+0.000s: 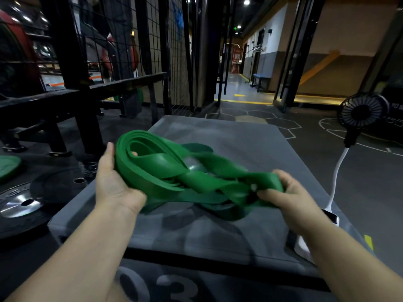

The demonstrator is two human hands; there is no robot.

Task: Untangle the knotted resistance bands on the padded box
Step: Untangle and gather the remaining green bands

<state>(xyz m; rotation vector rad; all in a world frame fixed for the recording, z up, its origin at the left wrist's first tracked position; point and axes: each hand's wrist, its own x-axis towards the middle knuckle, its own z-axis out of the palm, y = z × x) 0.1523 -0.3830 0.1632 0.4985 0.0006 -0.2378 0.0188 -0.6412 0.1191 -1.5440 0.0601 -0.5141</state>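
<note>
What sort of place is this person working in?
Most likely a gym: weight plates lie at the left, a black metal rack stands behind them, and the left hand and right hand hold green resistance bands over a padded box.

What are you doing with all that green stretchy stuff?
A person is working on a bundle of green resistance bands above a grey padded box. The left hand grips the big looped end, and the right hand pinches the other end. Between them the strands cross and twist over each other, so the bands are not yet untangled. A small fan stands off to the right.
</note>
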